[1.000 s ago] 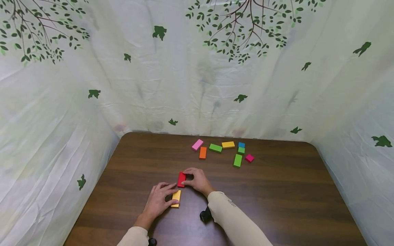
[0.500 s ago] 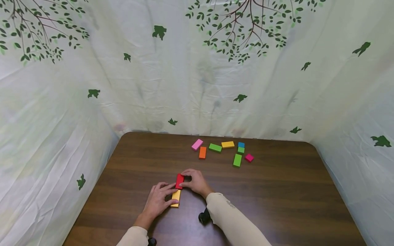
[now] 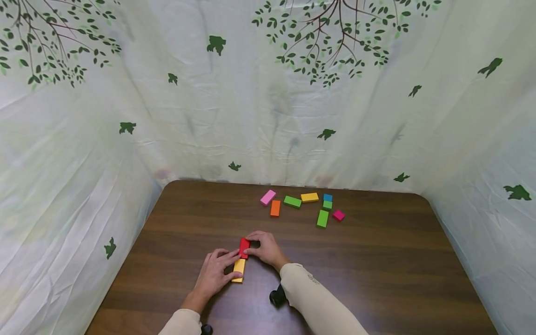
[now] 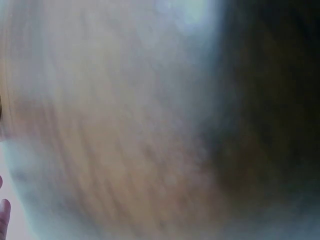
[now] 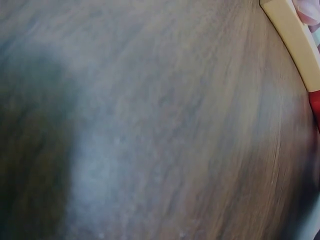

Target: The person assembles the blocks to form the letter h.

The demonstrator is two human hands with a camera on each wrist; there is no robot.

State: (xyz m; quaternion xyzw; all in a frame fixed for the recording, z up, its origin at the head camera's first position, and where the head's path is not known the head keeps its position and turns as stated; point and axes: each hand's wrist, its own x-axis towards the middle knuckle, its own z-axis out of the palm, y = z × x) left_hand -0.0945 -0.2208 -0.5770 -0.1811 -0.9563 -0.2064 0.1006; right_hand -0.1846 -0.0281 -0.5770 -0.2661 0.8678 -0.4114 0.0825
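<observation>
Two blocks lie end to end on the brown table in the head view, a yellow block (image 3: 239,270) nearer and a red block (image 3: 244,246) just beyond it. My left hand (image 3: 214,274) holds the yellow block from its left side, thumb near the close end and fingers near the far end. From the right, my right hand (image 3: 267,249) pinches the red block between thumb and fingers. In the right wrist view the yellow block (image 5: 292,37) and the red block (image 5: 314,104) meet at the right edge. Mostly blurred table fills the left wrist view.
Toward the back of the table (image 3: 377,260) lie several loose blocks, among them a pink one (image 3: 268,197), an orange one (image 3: 275,208), a yellow one (image 3: 309,197), a green one (image 3: 322,218) and a magenta one (image 3: 338,215). A leaf-printed curtain (image 3: 251,107) hangs behind.
My right hand has brought the red block slightly left and nearer, up against the far end of the yellow block. The left hand has stayed almost still.
</observation>
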